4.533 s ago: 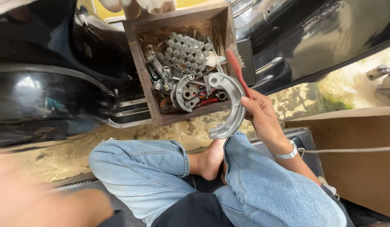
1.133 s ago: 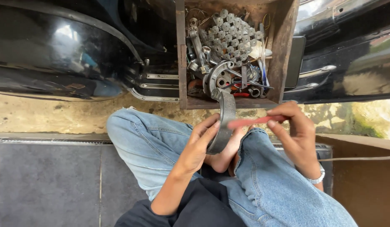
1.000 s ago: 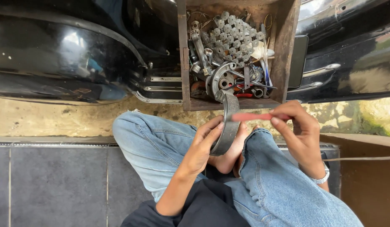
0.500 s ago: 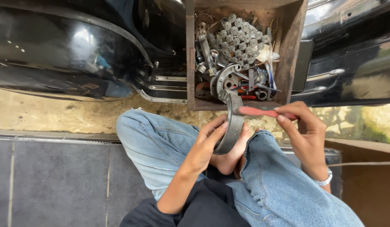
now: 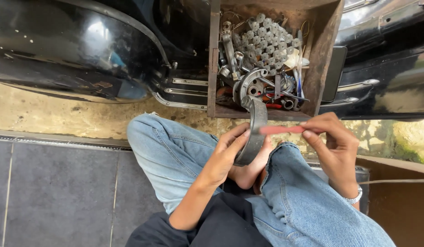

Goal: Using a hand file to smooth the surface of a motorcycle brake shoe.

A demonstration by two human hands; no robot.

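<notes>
Brake shoe (image 5: 256, 132), a curved metal piece, stood upright over the crossed legs, braced by the left hand (image 5: 223, 158) gripping its edge so the right hand (image 5: 333, 146) could pinch a red strip (image 5: 281, 130) flat across its lining, below the wooden toolbox (image 5: 318, 68).

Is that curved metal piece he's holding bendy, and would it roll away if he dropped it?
The curved piece looks like thick cast metal, so probably stiff and heavyish. Its half-ring shape would likely rock, not roll. The left hand grips it with fingers wrapped round, suggesting it isn't slippery.

Grey tiled floor (image 5: 61, 196) – rough sandy ground (image 5: 61, 116) beyond, daylight.
</notes>
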